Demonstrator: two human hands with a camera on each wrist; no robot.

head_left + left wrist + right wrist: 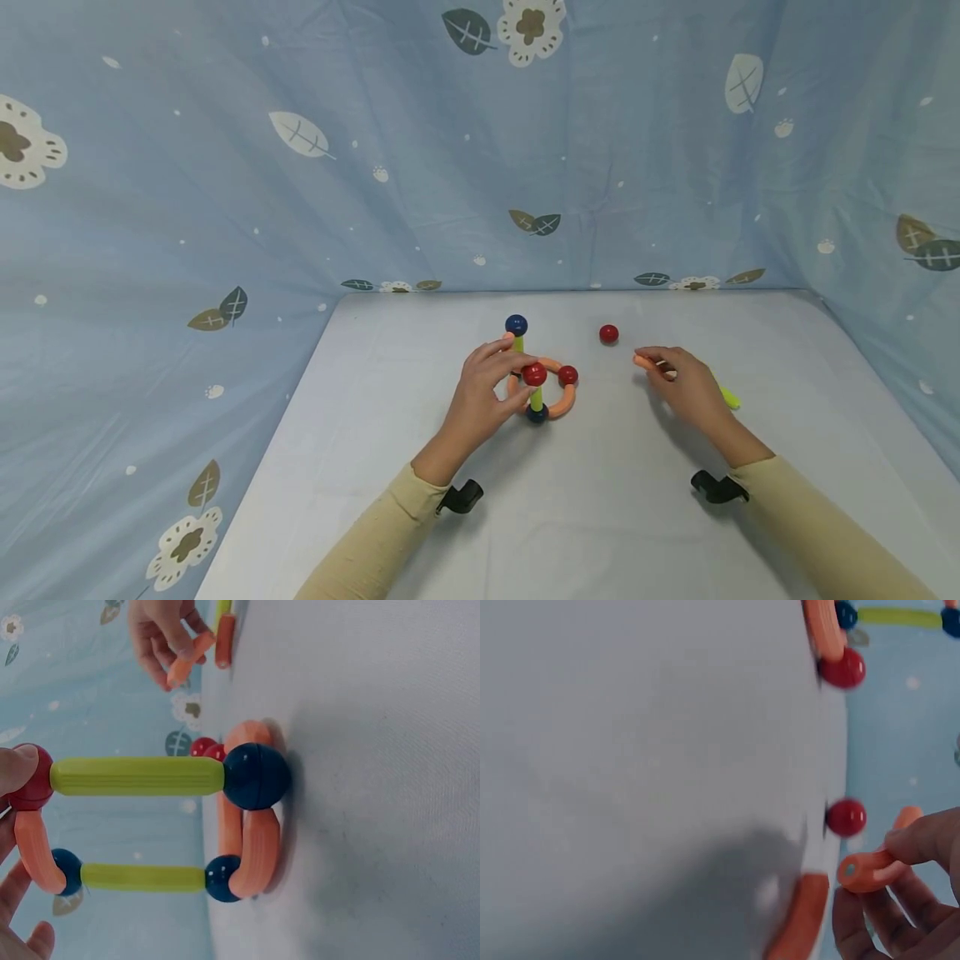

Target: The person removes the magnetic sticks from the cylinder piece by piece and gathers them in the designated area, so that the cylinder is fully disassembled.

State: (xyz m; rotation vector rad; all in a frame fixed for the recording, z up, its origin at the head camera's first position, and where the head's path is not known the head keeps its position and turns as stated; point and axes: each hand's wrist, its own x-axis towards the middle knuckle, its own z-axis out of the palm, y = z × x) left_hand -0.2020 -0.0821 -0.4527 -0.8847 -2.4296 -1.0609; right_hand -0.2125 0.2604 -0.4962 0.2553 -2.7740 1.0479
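A magnetic ball-and-rod structure stands on the table, its base a ring of curved orange rods (pixel 562 406) joined by dark blue balls and a red ball (pixel 567 376). Two green rods (pixel 139 776) rise upright from it. My left hand (pixel 480 396) pinches the red ball (pixel 534 374) atop the nearer one. In the left wrist view, a curved orange rod (pixel 37 851) links that ball to the blue ball (pixel 67 871) on the other upright. Apart, to the right, my right hand (pixel 690 387) holds a loose curved orange rod (pixel 870 871) above the table.
A loose red ball (pixel 609 334) lies between the structure and my right hand. Another orange rod (pixel 802 919) and a green rod (pixel 729 397) lie on the table near that hand. A patterned blue cloth (pixel 420 167) hangs behind the white table (pixel 585 517).
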